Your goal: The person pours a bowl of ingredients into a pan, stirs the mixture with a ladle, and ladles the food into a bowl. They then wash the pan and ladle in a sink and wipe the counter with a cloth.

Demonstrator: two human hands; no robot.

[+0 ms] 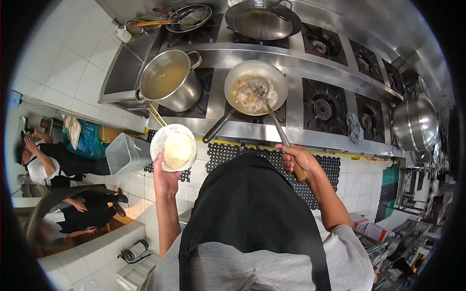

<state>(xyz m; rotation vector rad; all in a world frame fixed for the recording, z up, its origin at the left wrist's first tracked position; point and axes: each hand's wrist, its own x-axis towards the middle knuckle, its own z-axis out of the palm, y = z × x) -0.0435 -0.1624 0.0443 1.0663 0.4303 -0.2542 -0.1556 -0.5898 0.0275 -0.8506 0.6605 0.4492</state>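
Note:
My left hand point(166, 177) grips a white bowl point(154, 144) from below; pale, grated-looking food point(177, 150) lies in it. My right hand point(302, 161) is wrapped round the wooden handle of a long metal ladle point(276, 119). The ladle's head rests in a frying pan point(280, 80), among a brownish liquid with darker bits and whitish foam. This pan stands on a front burner, its black handle point(218, 127) pointing toward me and to the left. Left of it is a tall steel stockpot point(183, 94) holding cloudy, yellowish liquid. Two thin sticks point(157, 114) show behind the bowl.
A large dark wok point(238, 20) and pans with a wire strainer point(194, 18) sit on the back burners. A grey cloth point(355, 128) hangs at the front right burner. Steel bowls point(416, 122) stand at the right end. Two people point(68, 157) are at the left, near a clear plastic bin point(127, 153).

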